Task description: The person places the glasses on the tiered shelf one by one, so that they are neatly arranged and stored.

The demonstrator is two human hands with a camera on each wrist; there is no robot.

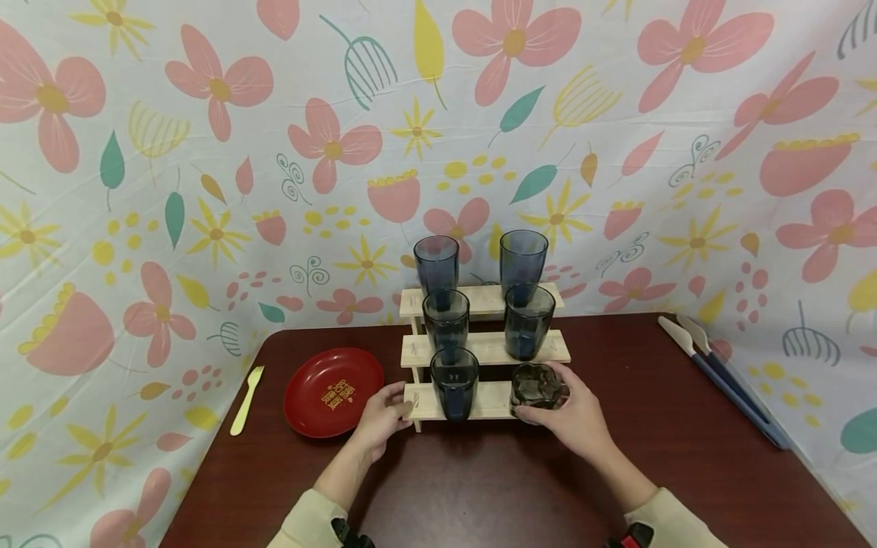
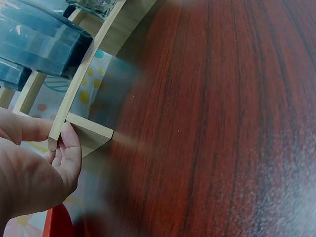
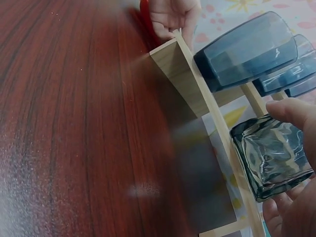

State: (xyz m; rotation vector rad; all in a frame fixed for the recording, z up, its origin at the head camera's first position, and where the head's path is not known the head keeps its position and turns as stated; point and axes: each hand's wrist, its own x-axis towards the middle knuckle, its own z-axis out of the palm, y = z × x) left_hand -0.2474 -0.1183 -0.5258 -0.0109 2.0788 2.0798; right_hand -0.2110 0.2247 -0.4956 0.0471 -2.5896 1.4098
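Observation:
My left hand [image 1: 381,423] pinches the left end of the lowest step of a three-step wooden rack [image 1: 492,400]. In the left wrist view, the thumb and fingers of that hand [image 2: 37,170] grip the board's end from both sides. At the right end of the same step, my right hand [image 1: 581,417] holds a squat, smoky glass [image 1: 537,387] with wavy sides, thumb and fingers around it. The right wrist view shows this glass [image 3: 270,157] at the board; whether it bears fully on it is unclear. A blue tumbler [image 1: 454,390] stands left of it.
Two tumblers stand on the middle step, including a right one [image 1: 529,323], and two on the top step, including a left one [image 1: 436,266]. Left lie a red plate [image 1: 299,407] and yellow fork [image 1: 247,399]. Blue-handled utensils [image 1: 743,396] lie right. A patterned cloth [image 1: 240,175] hangs behind.

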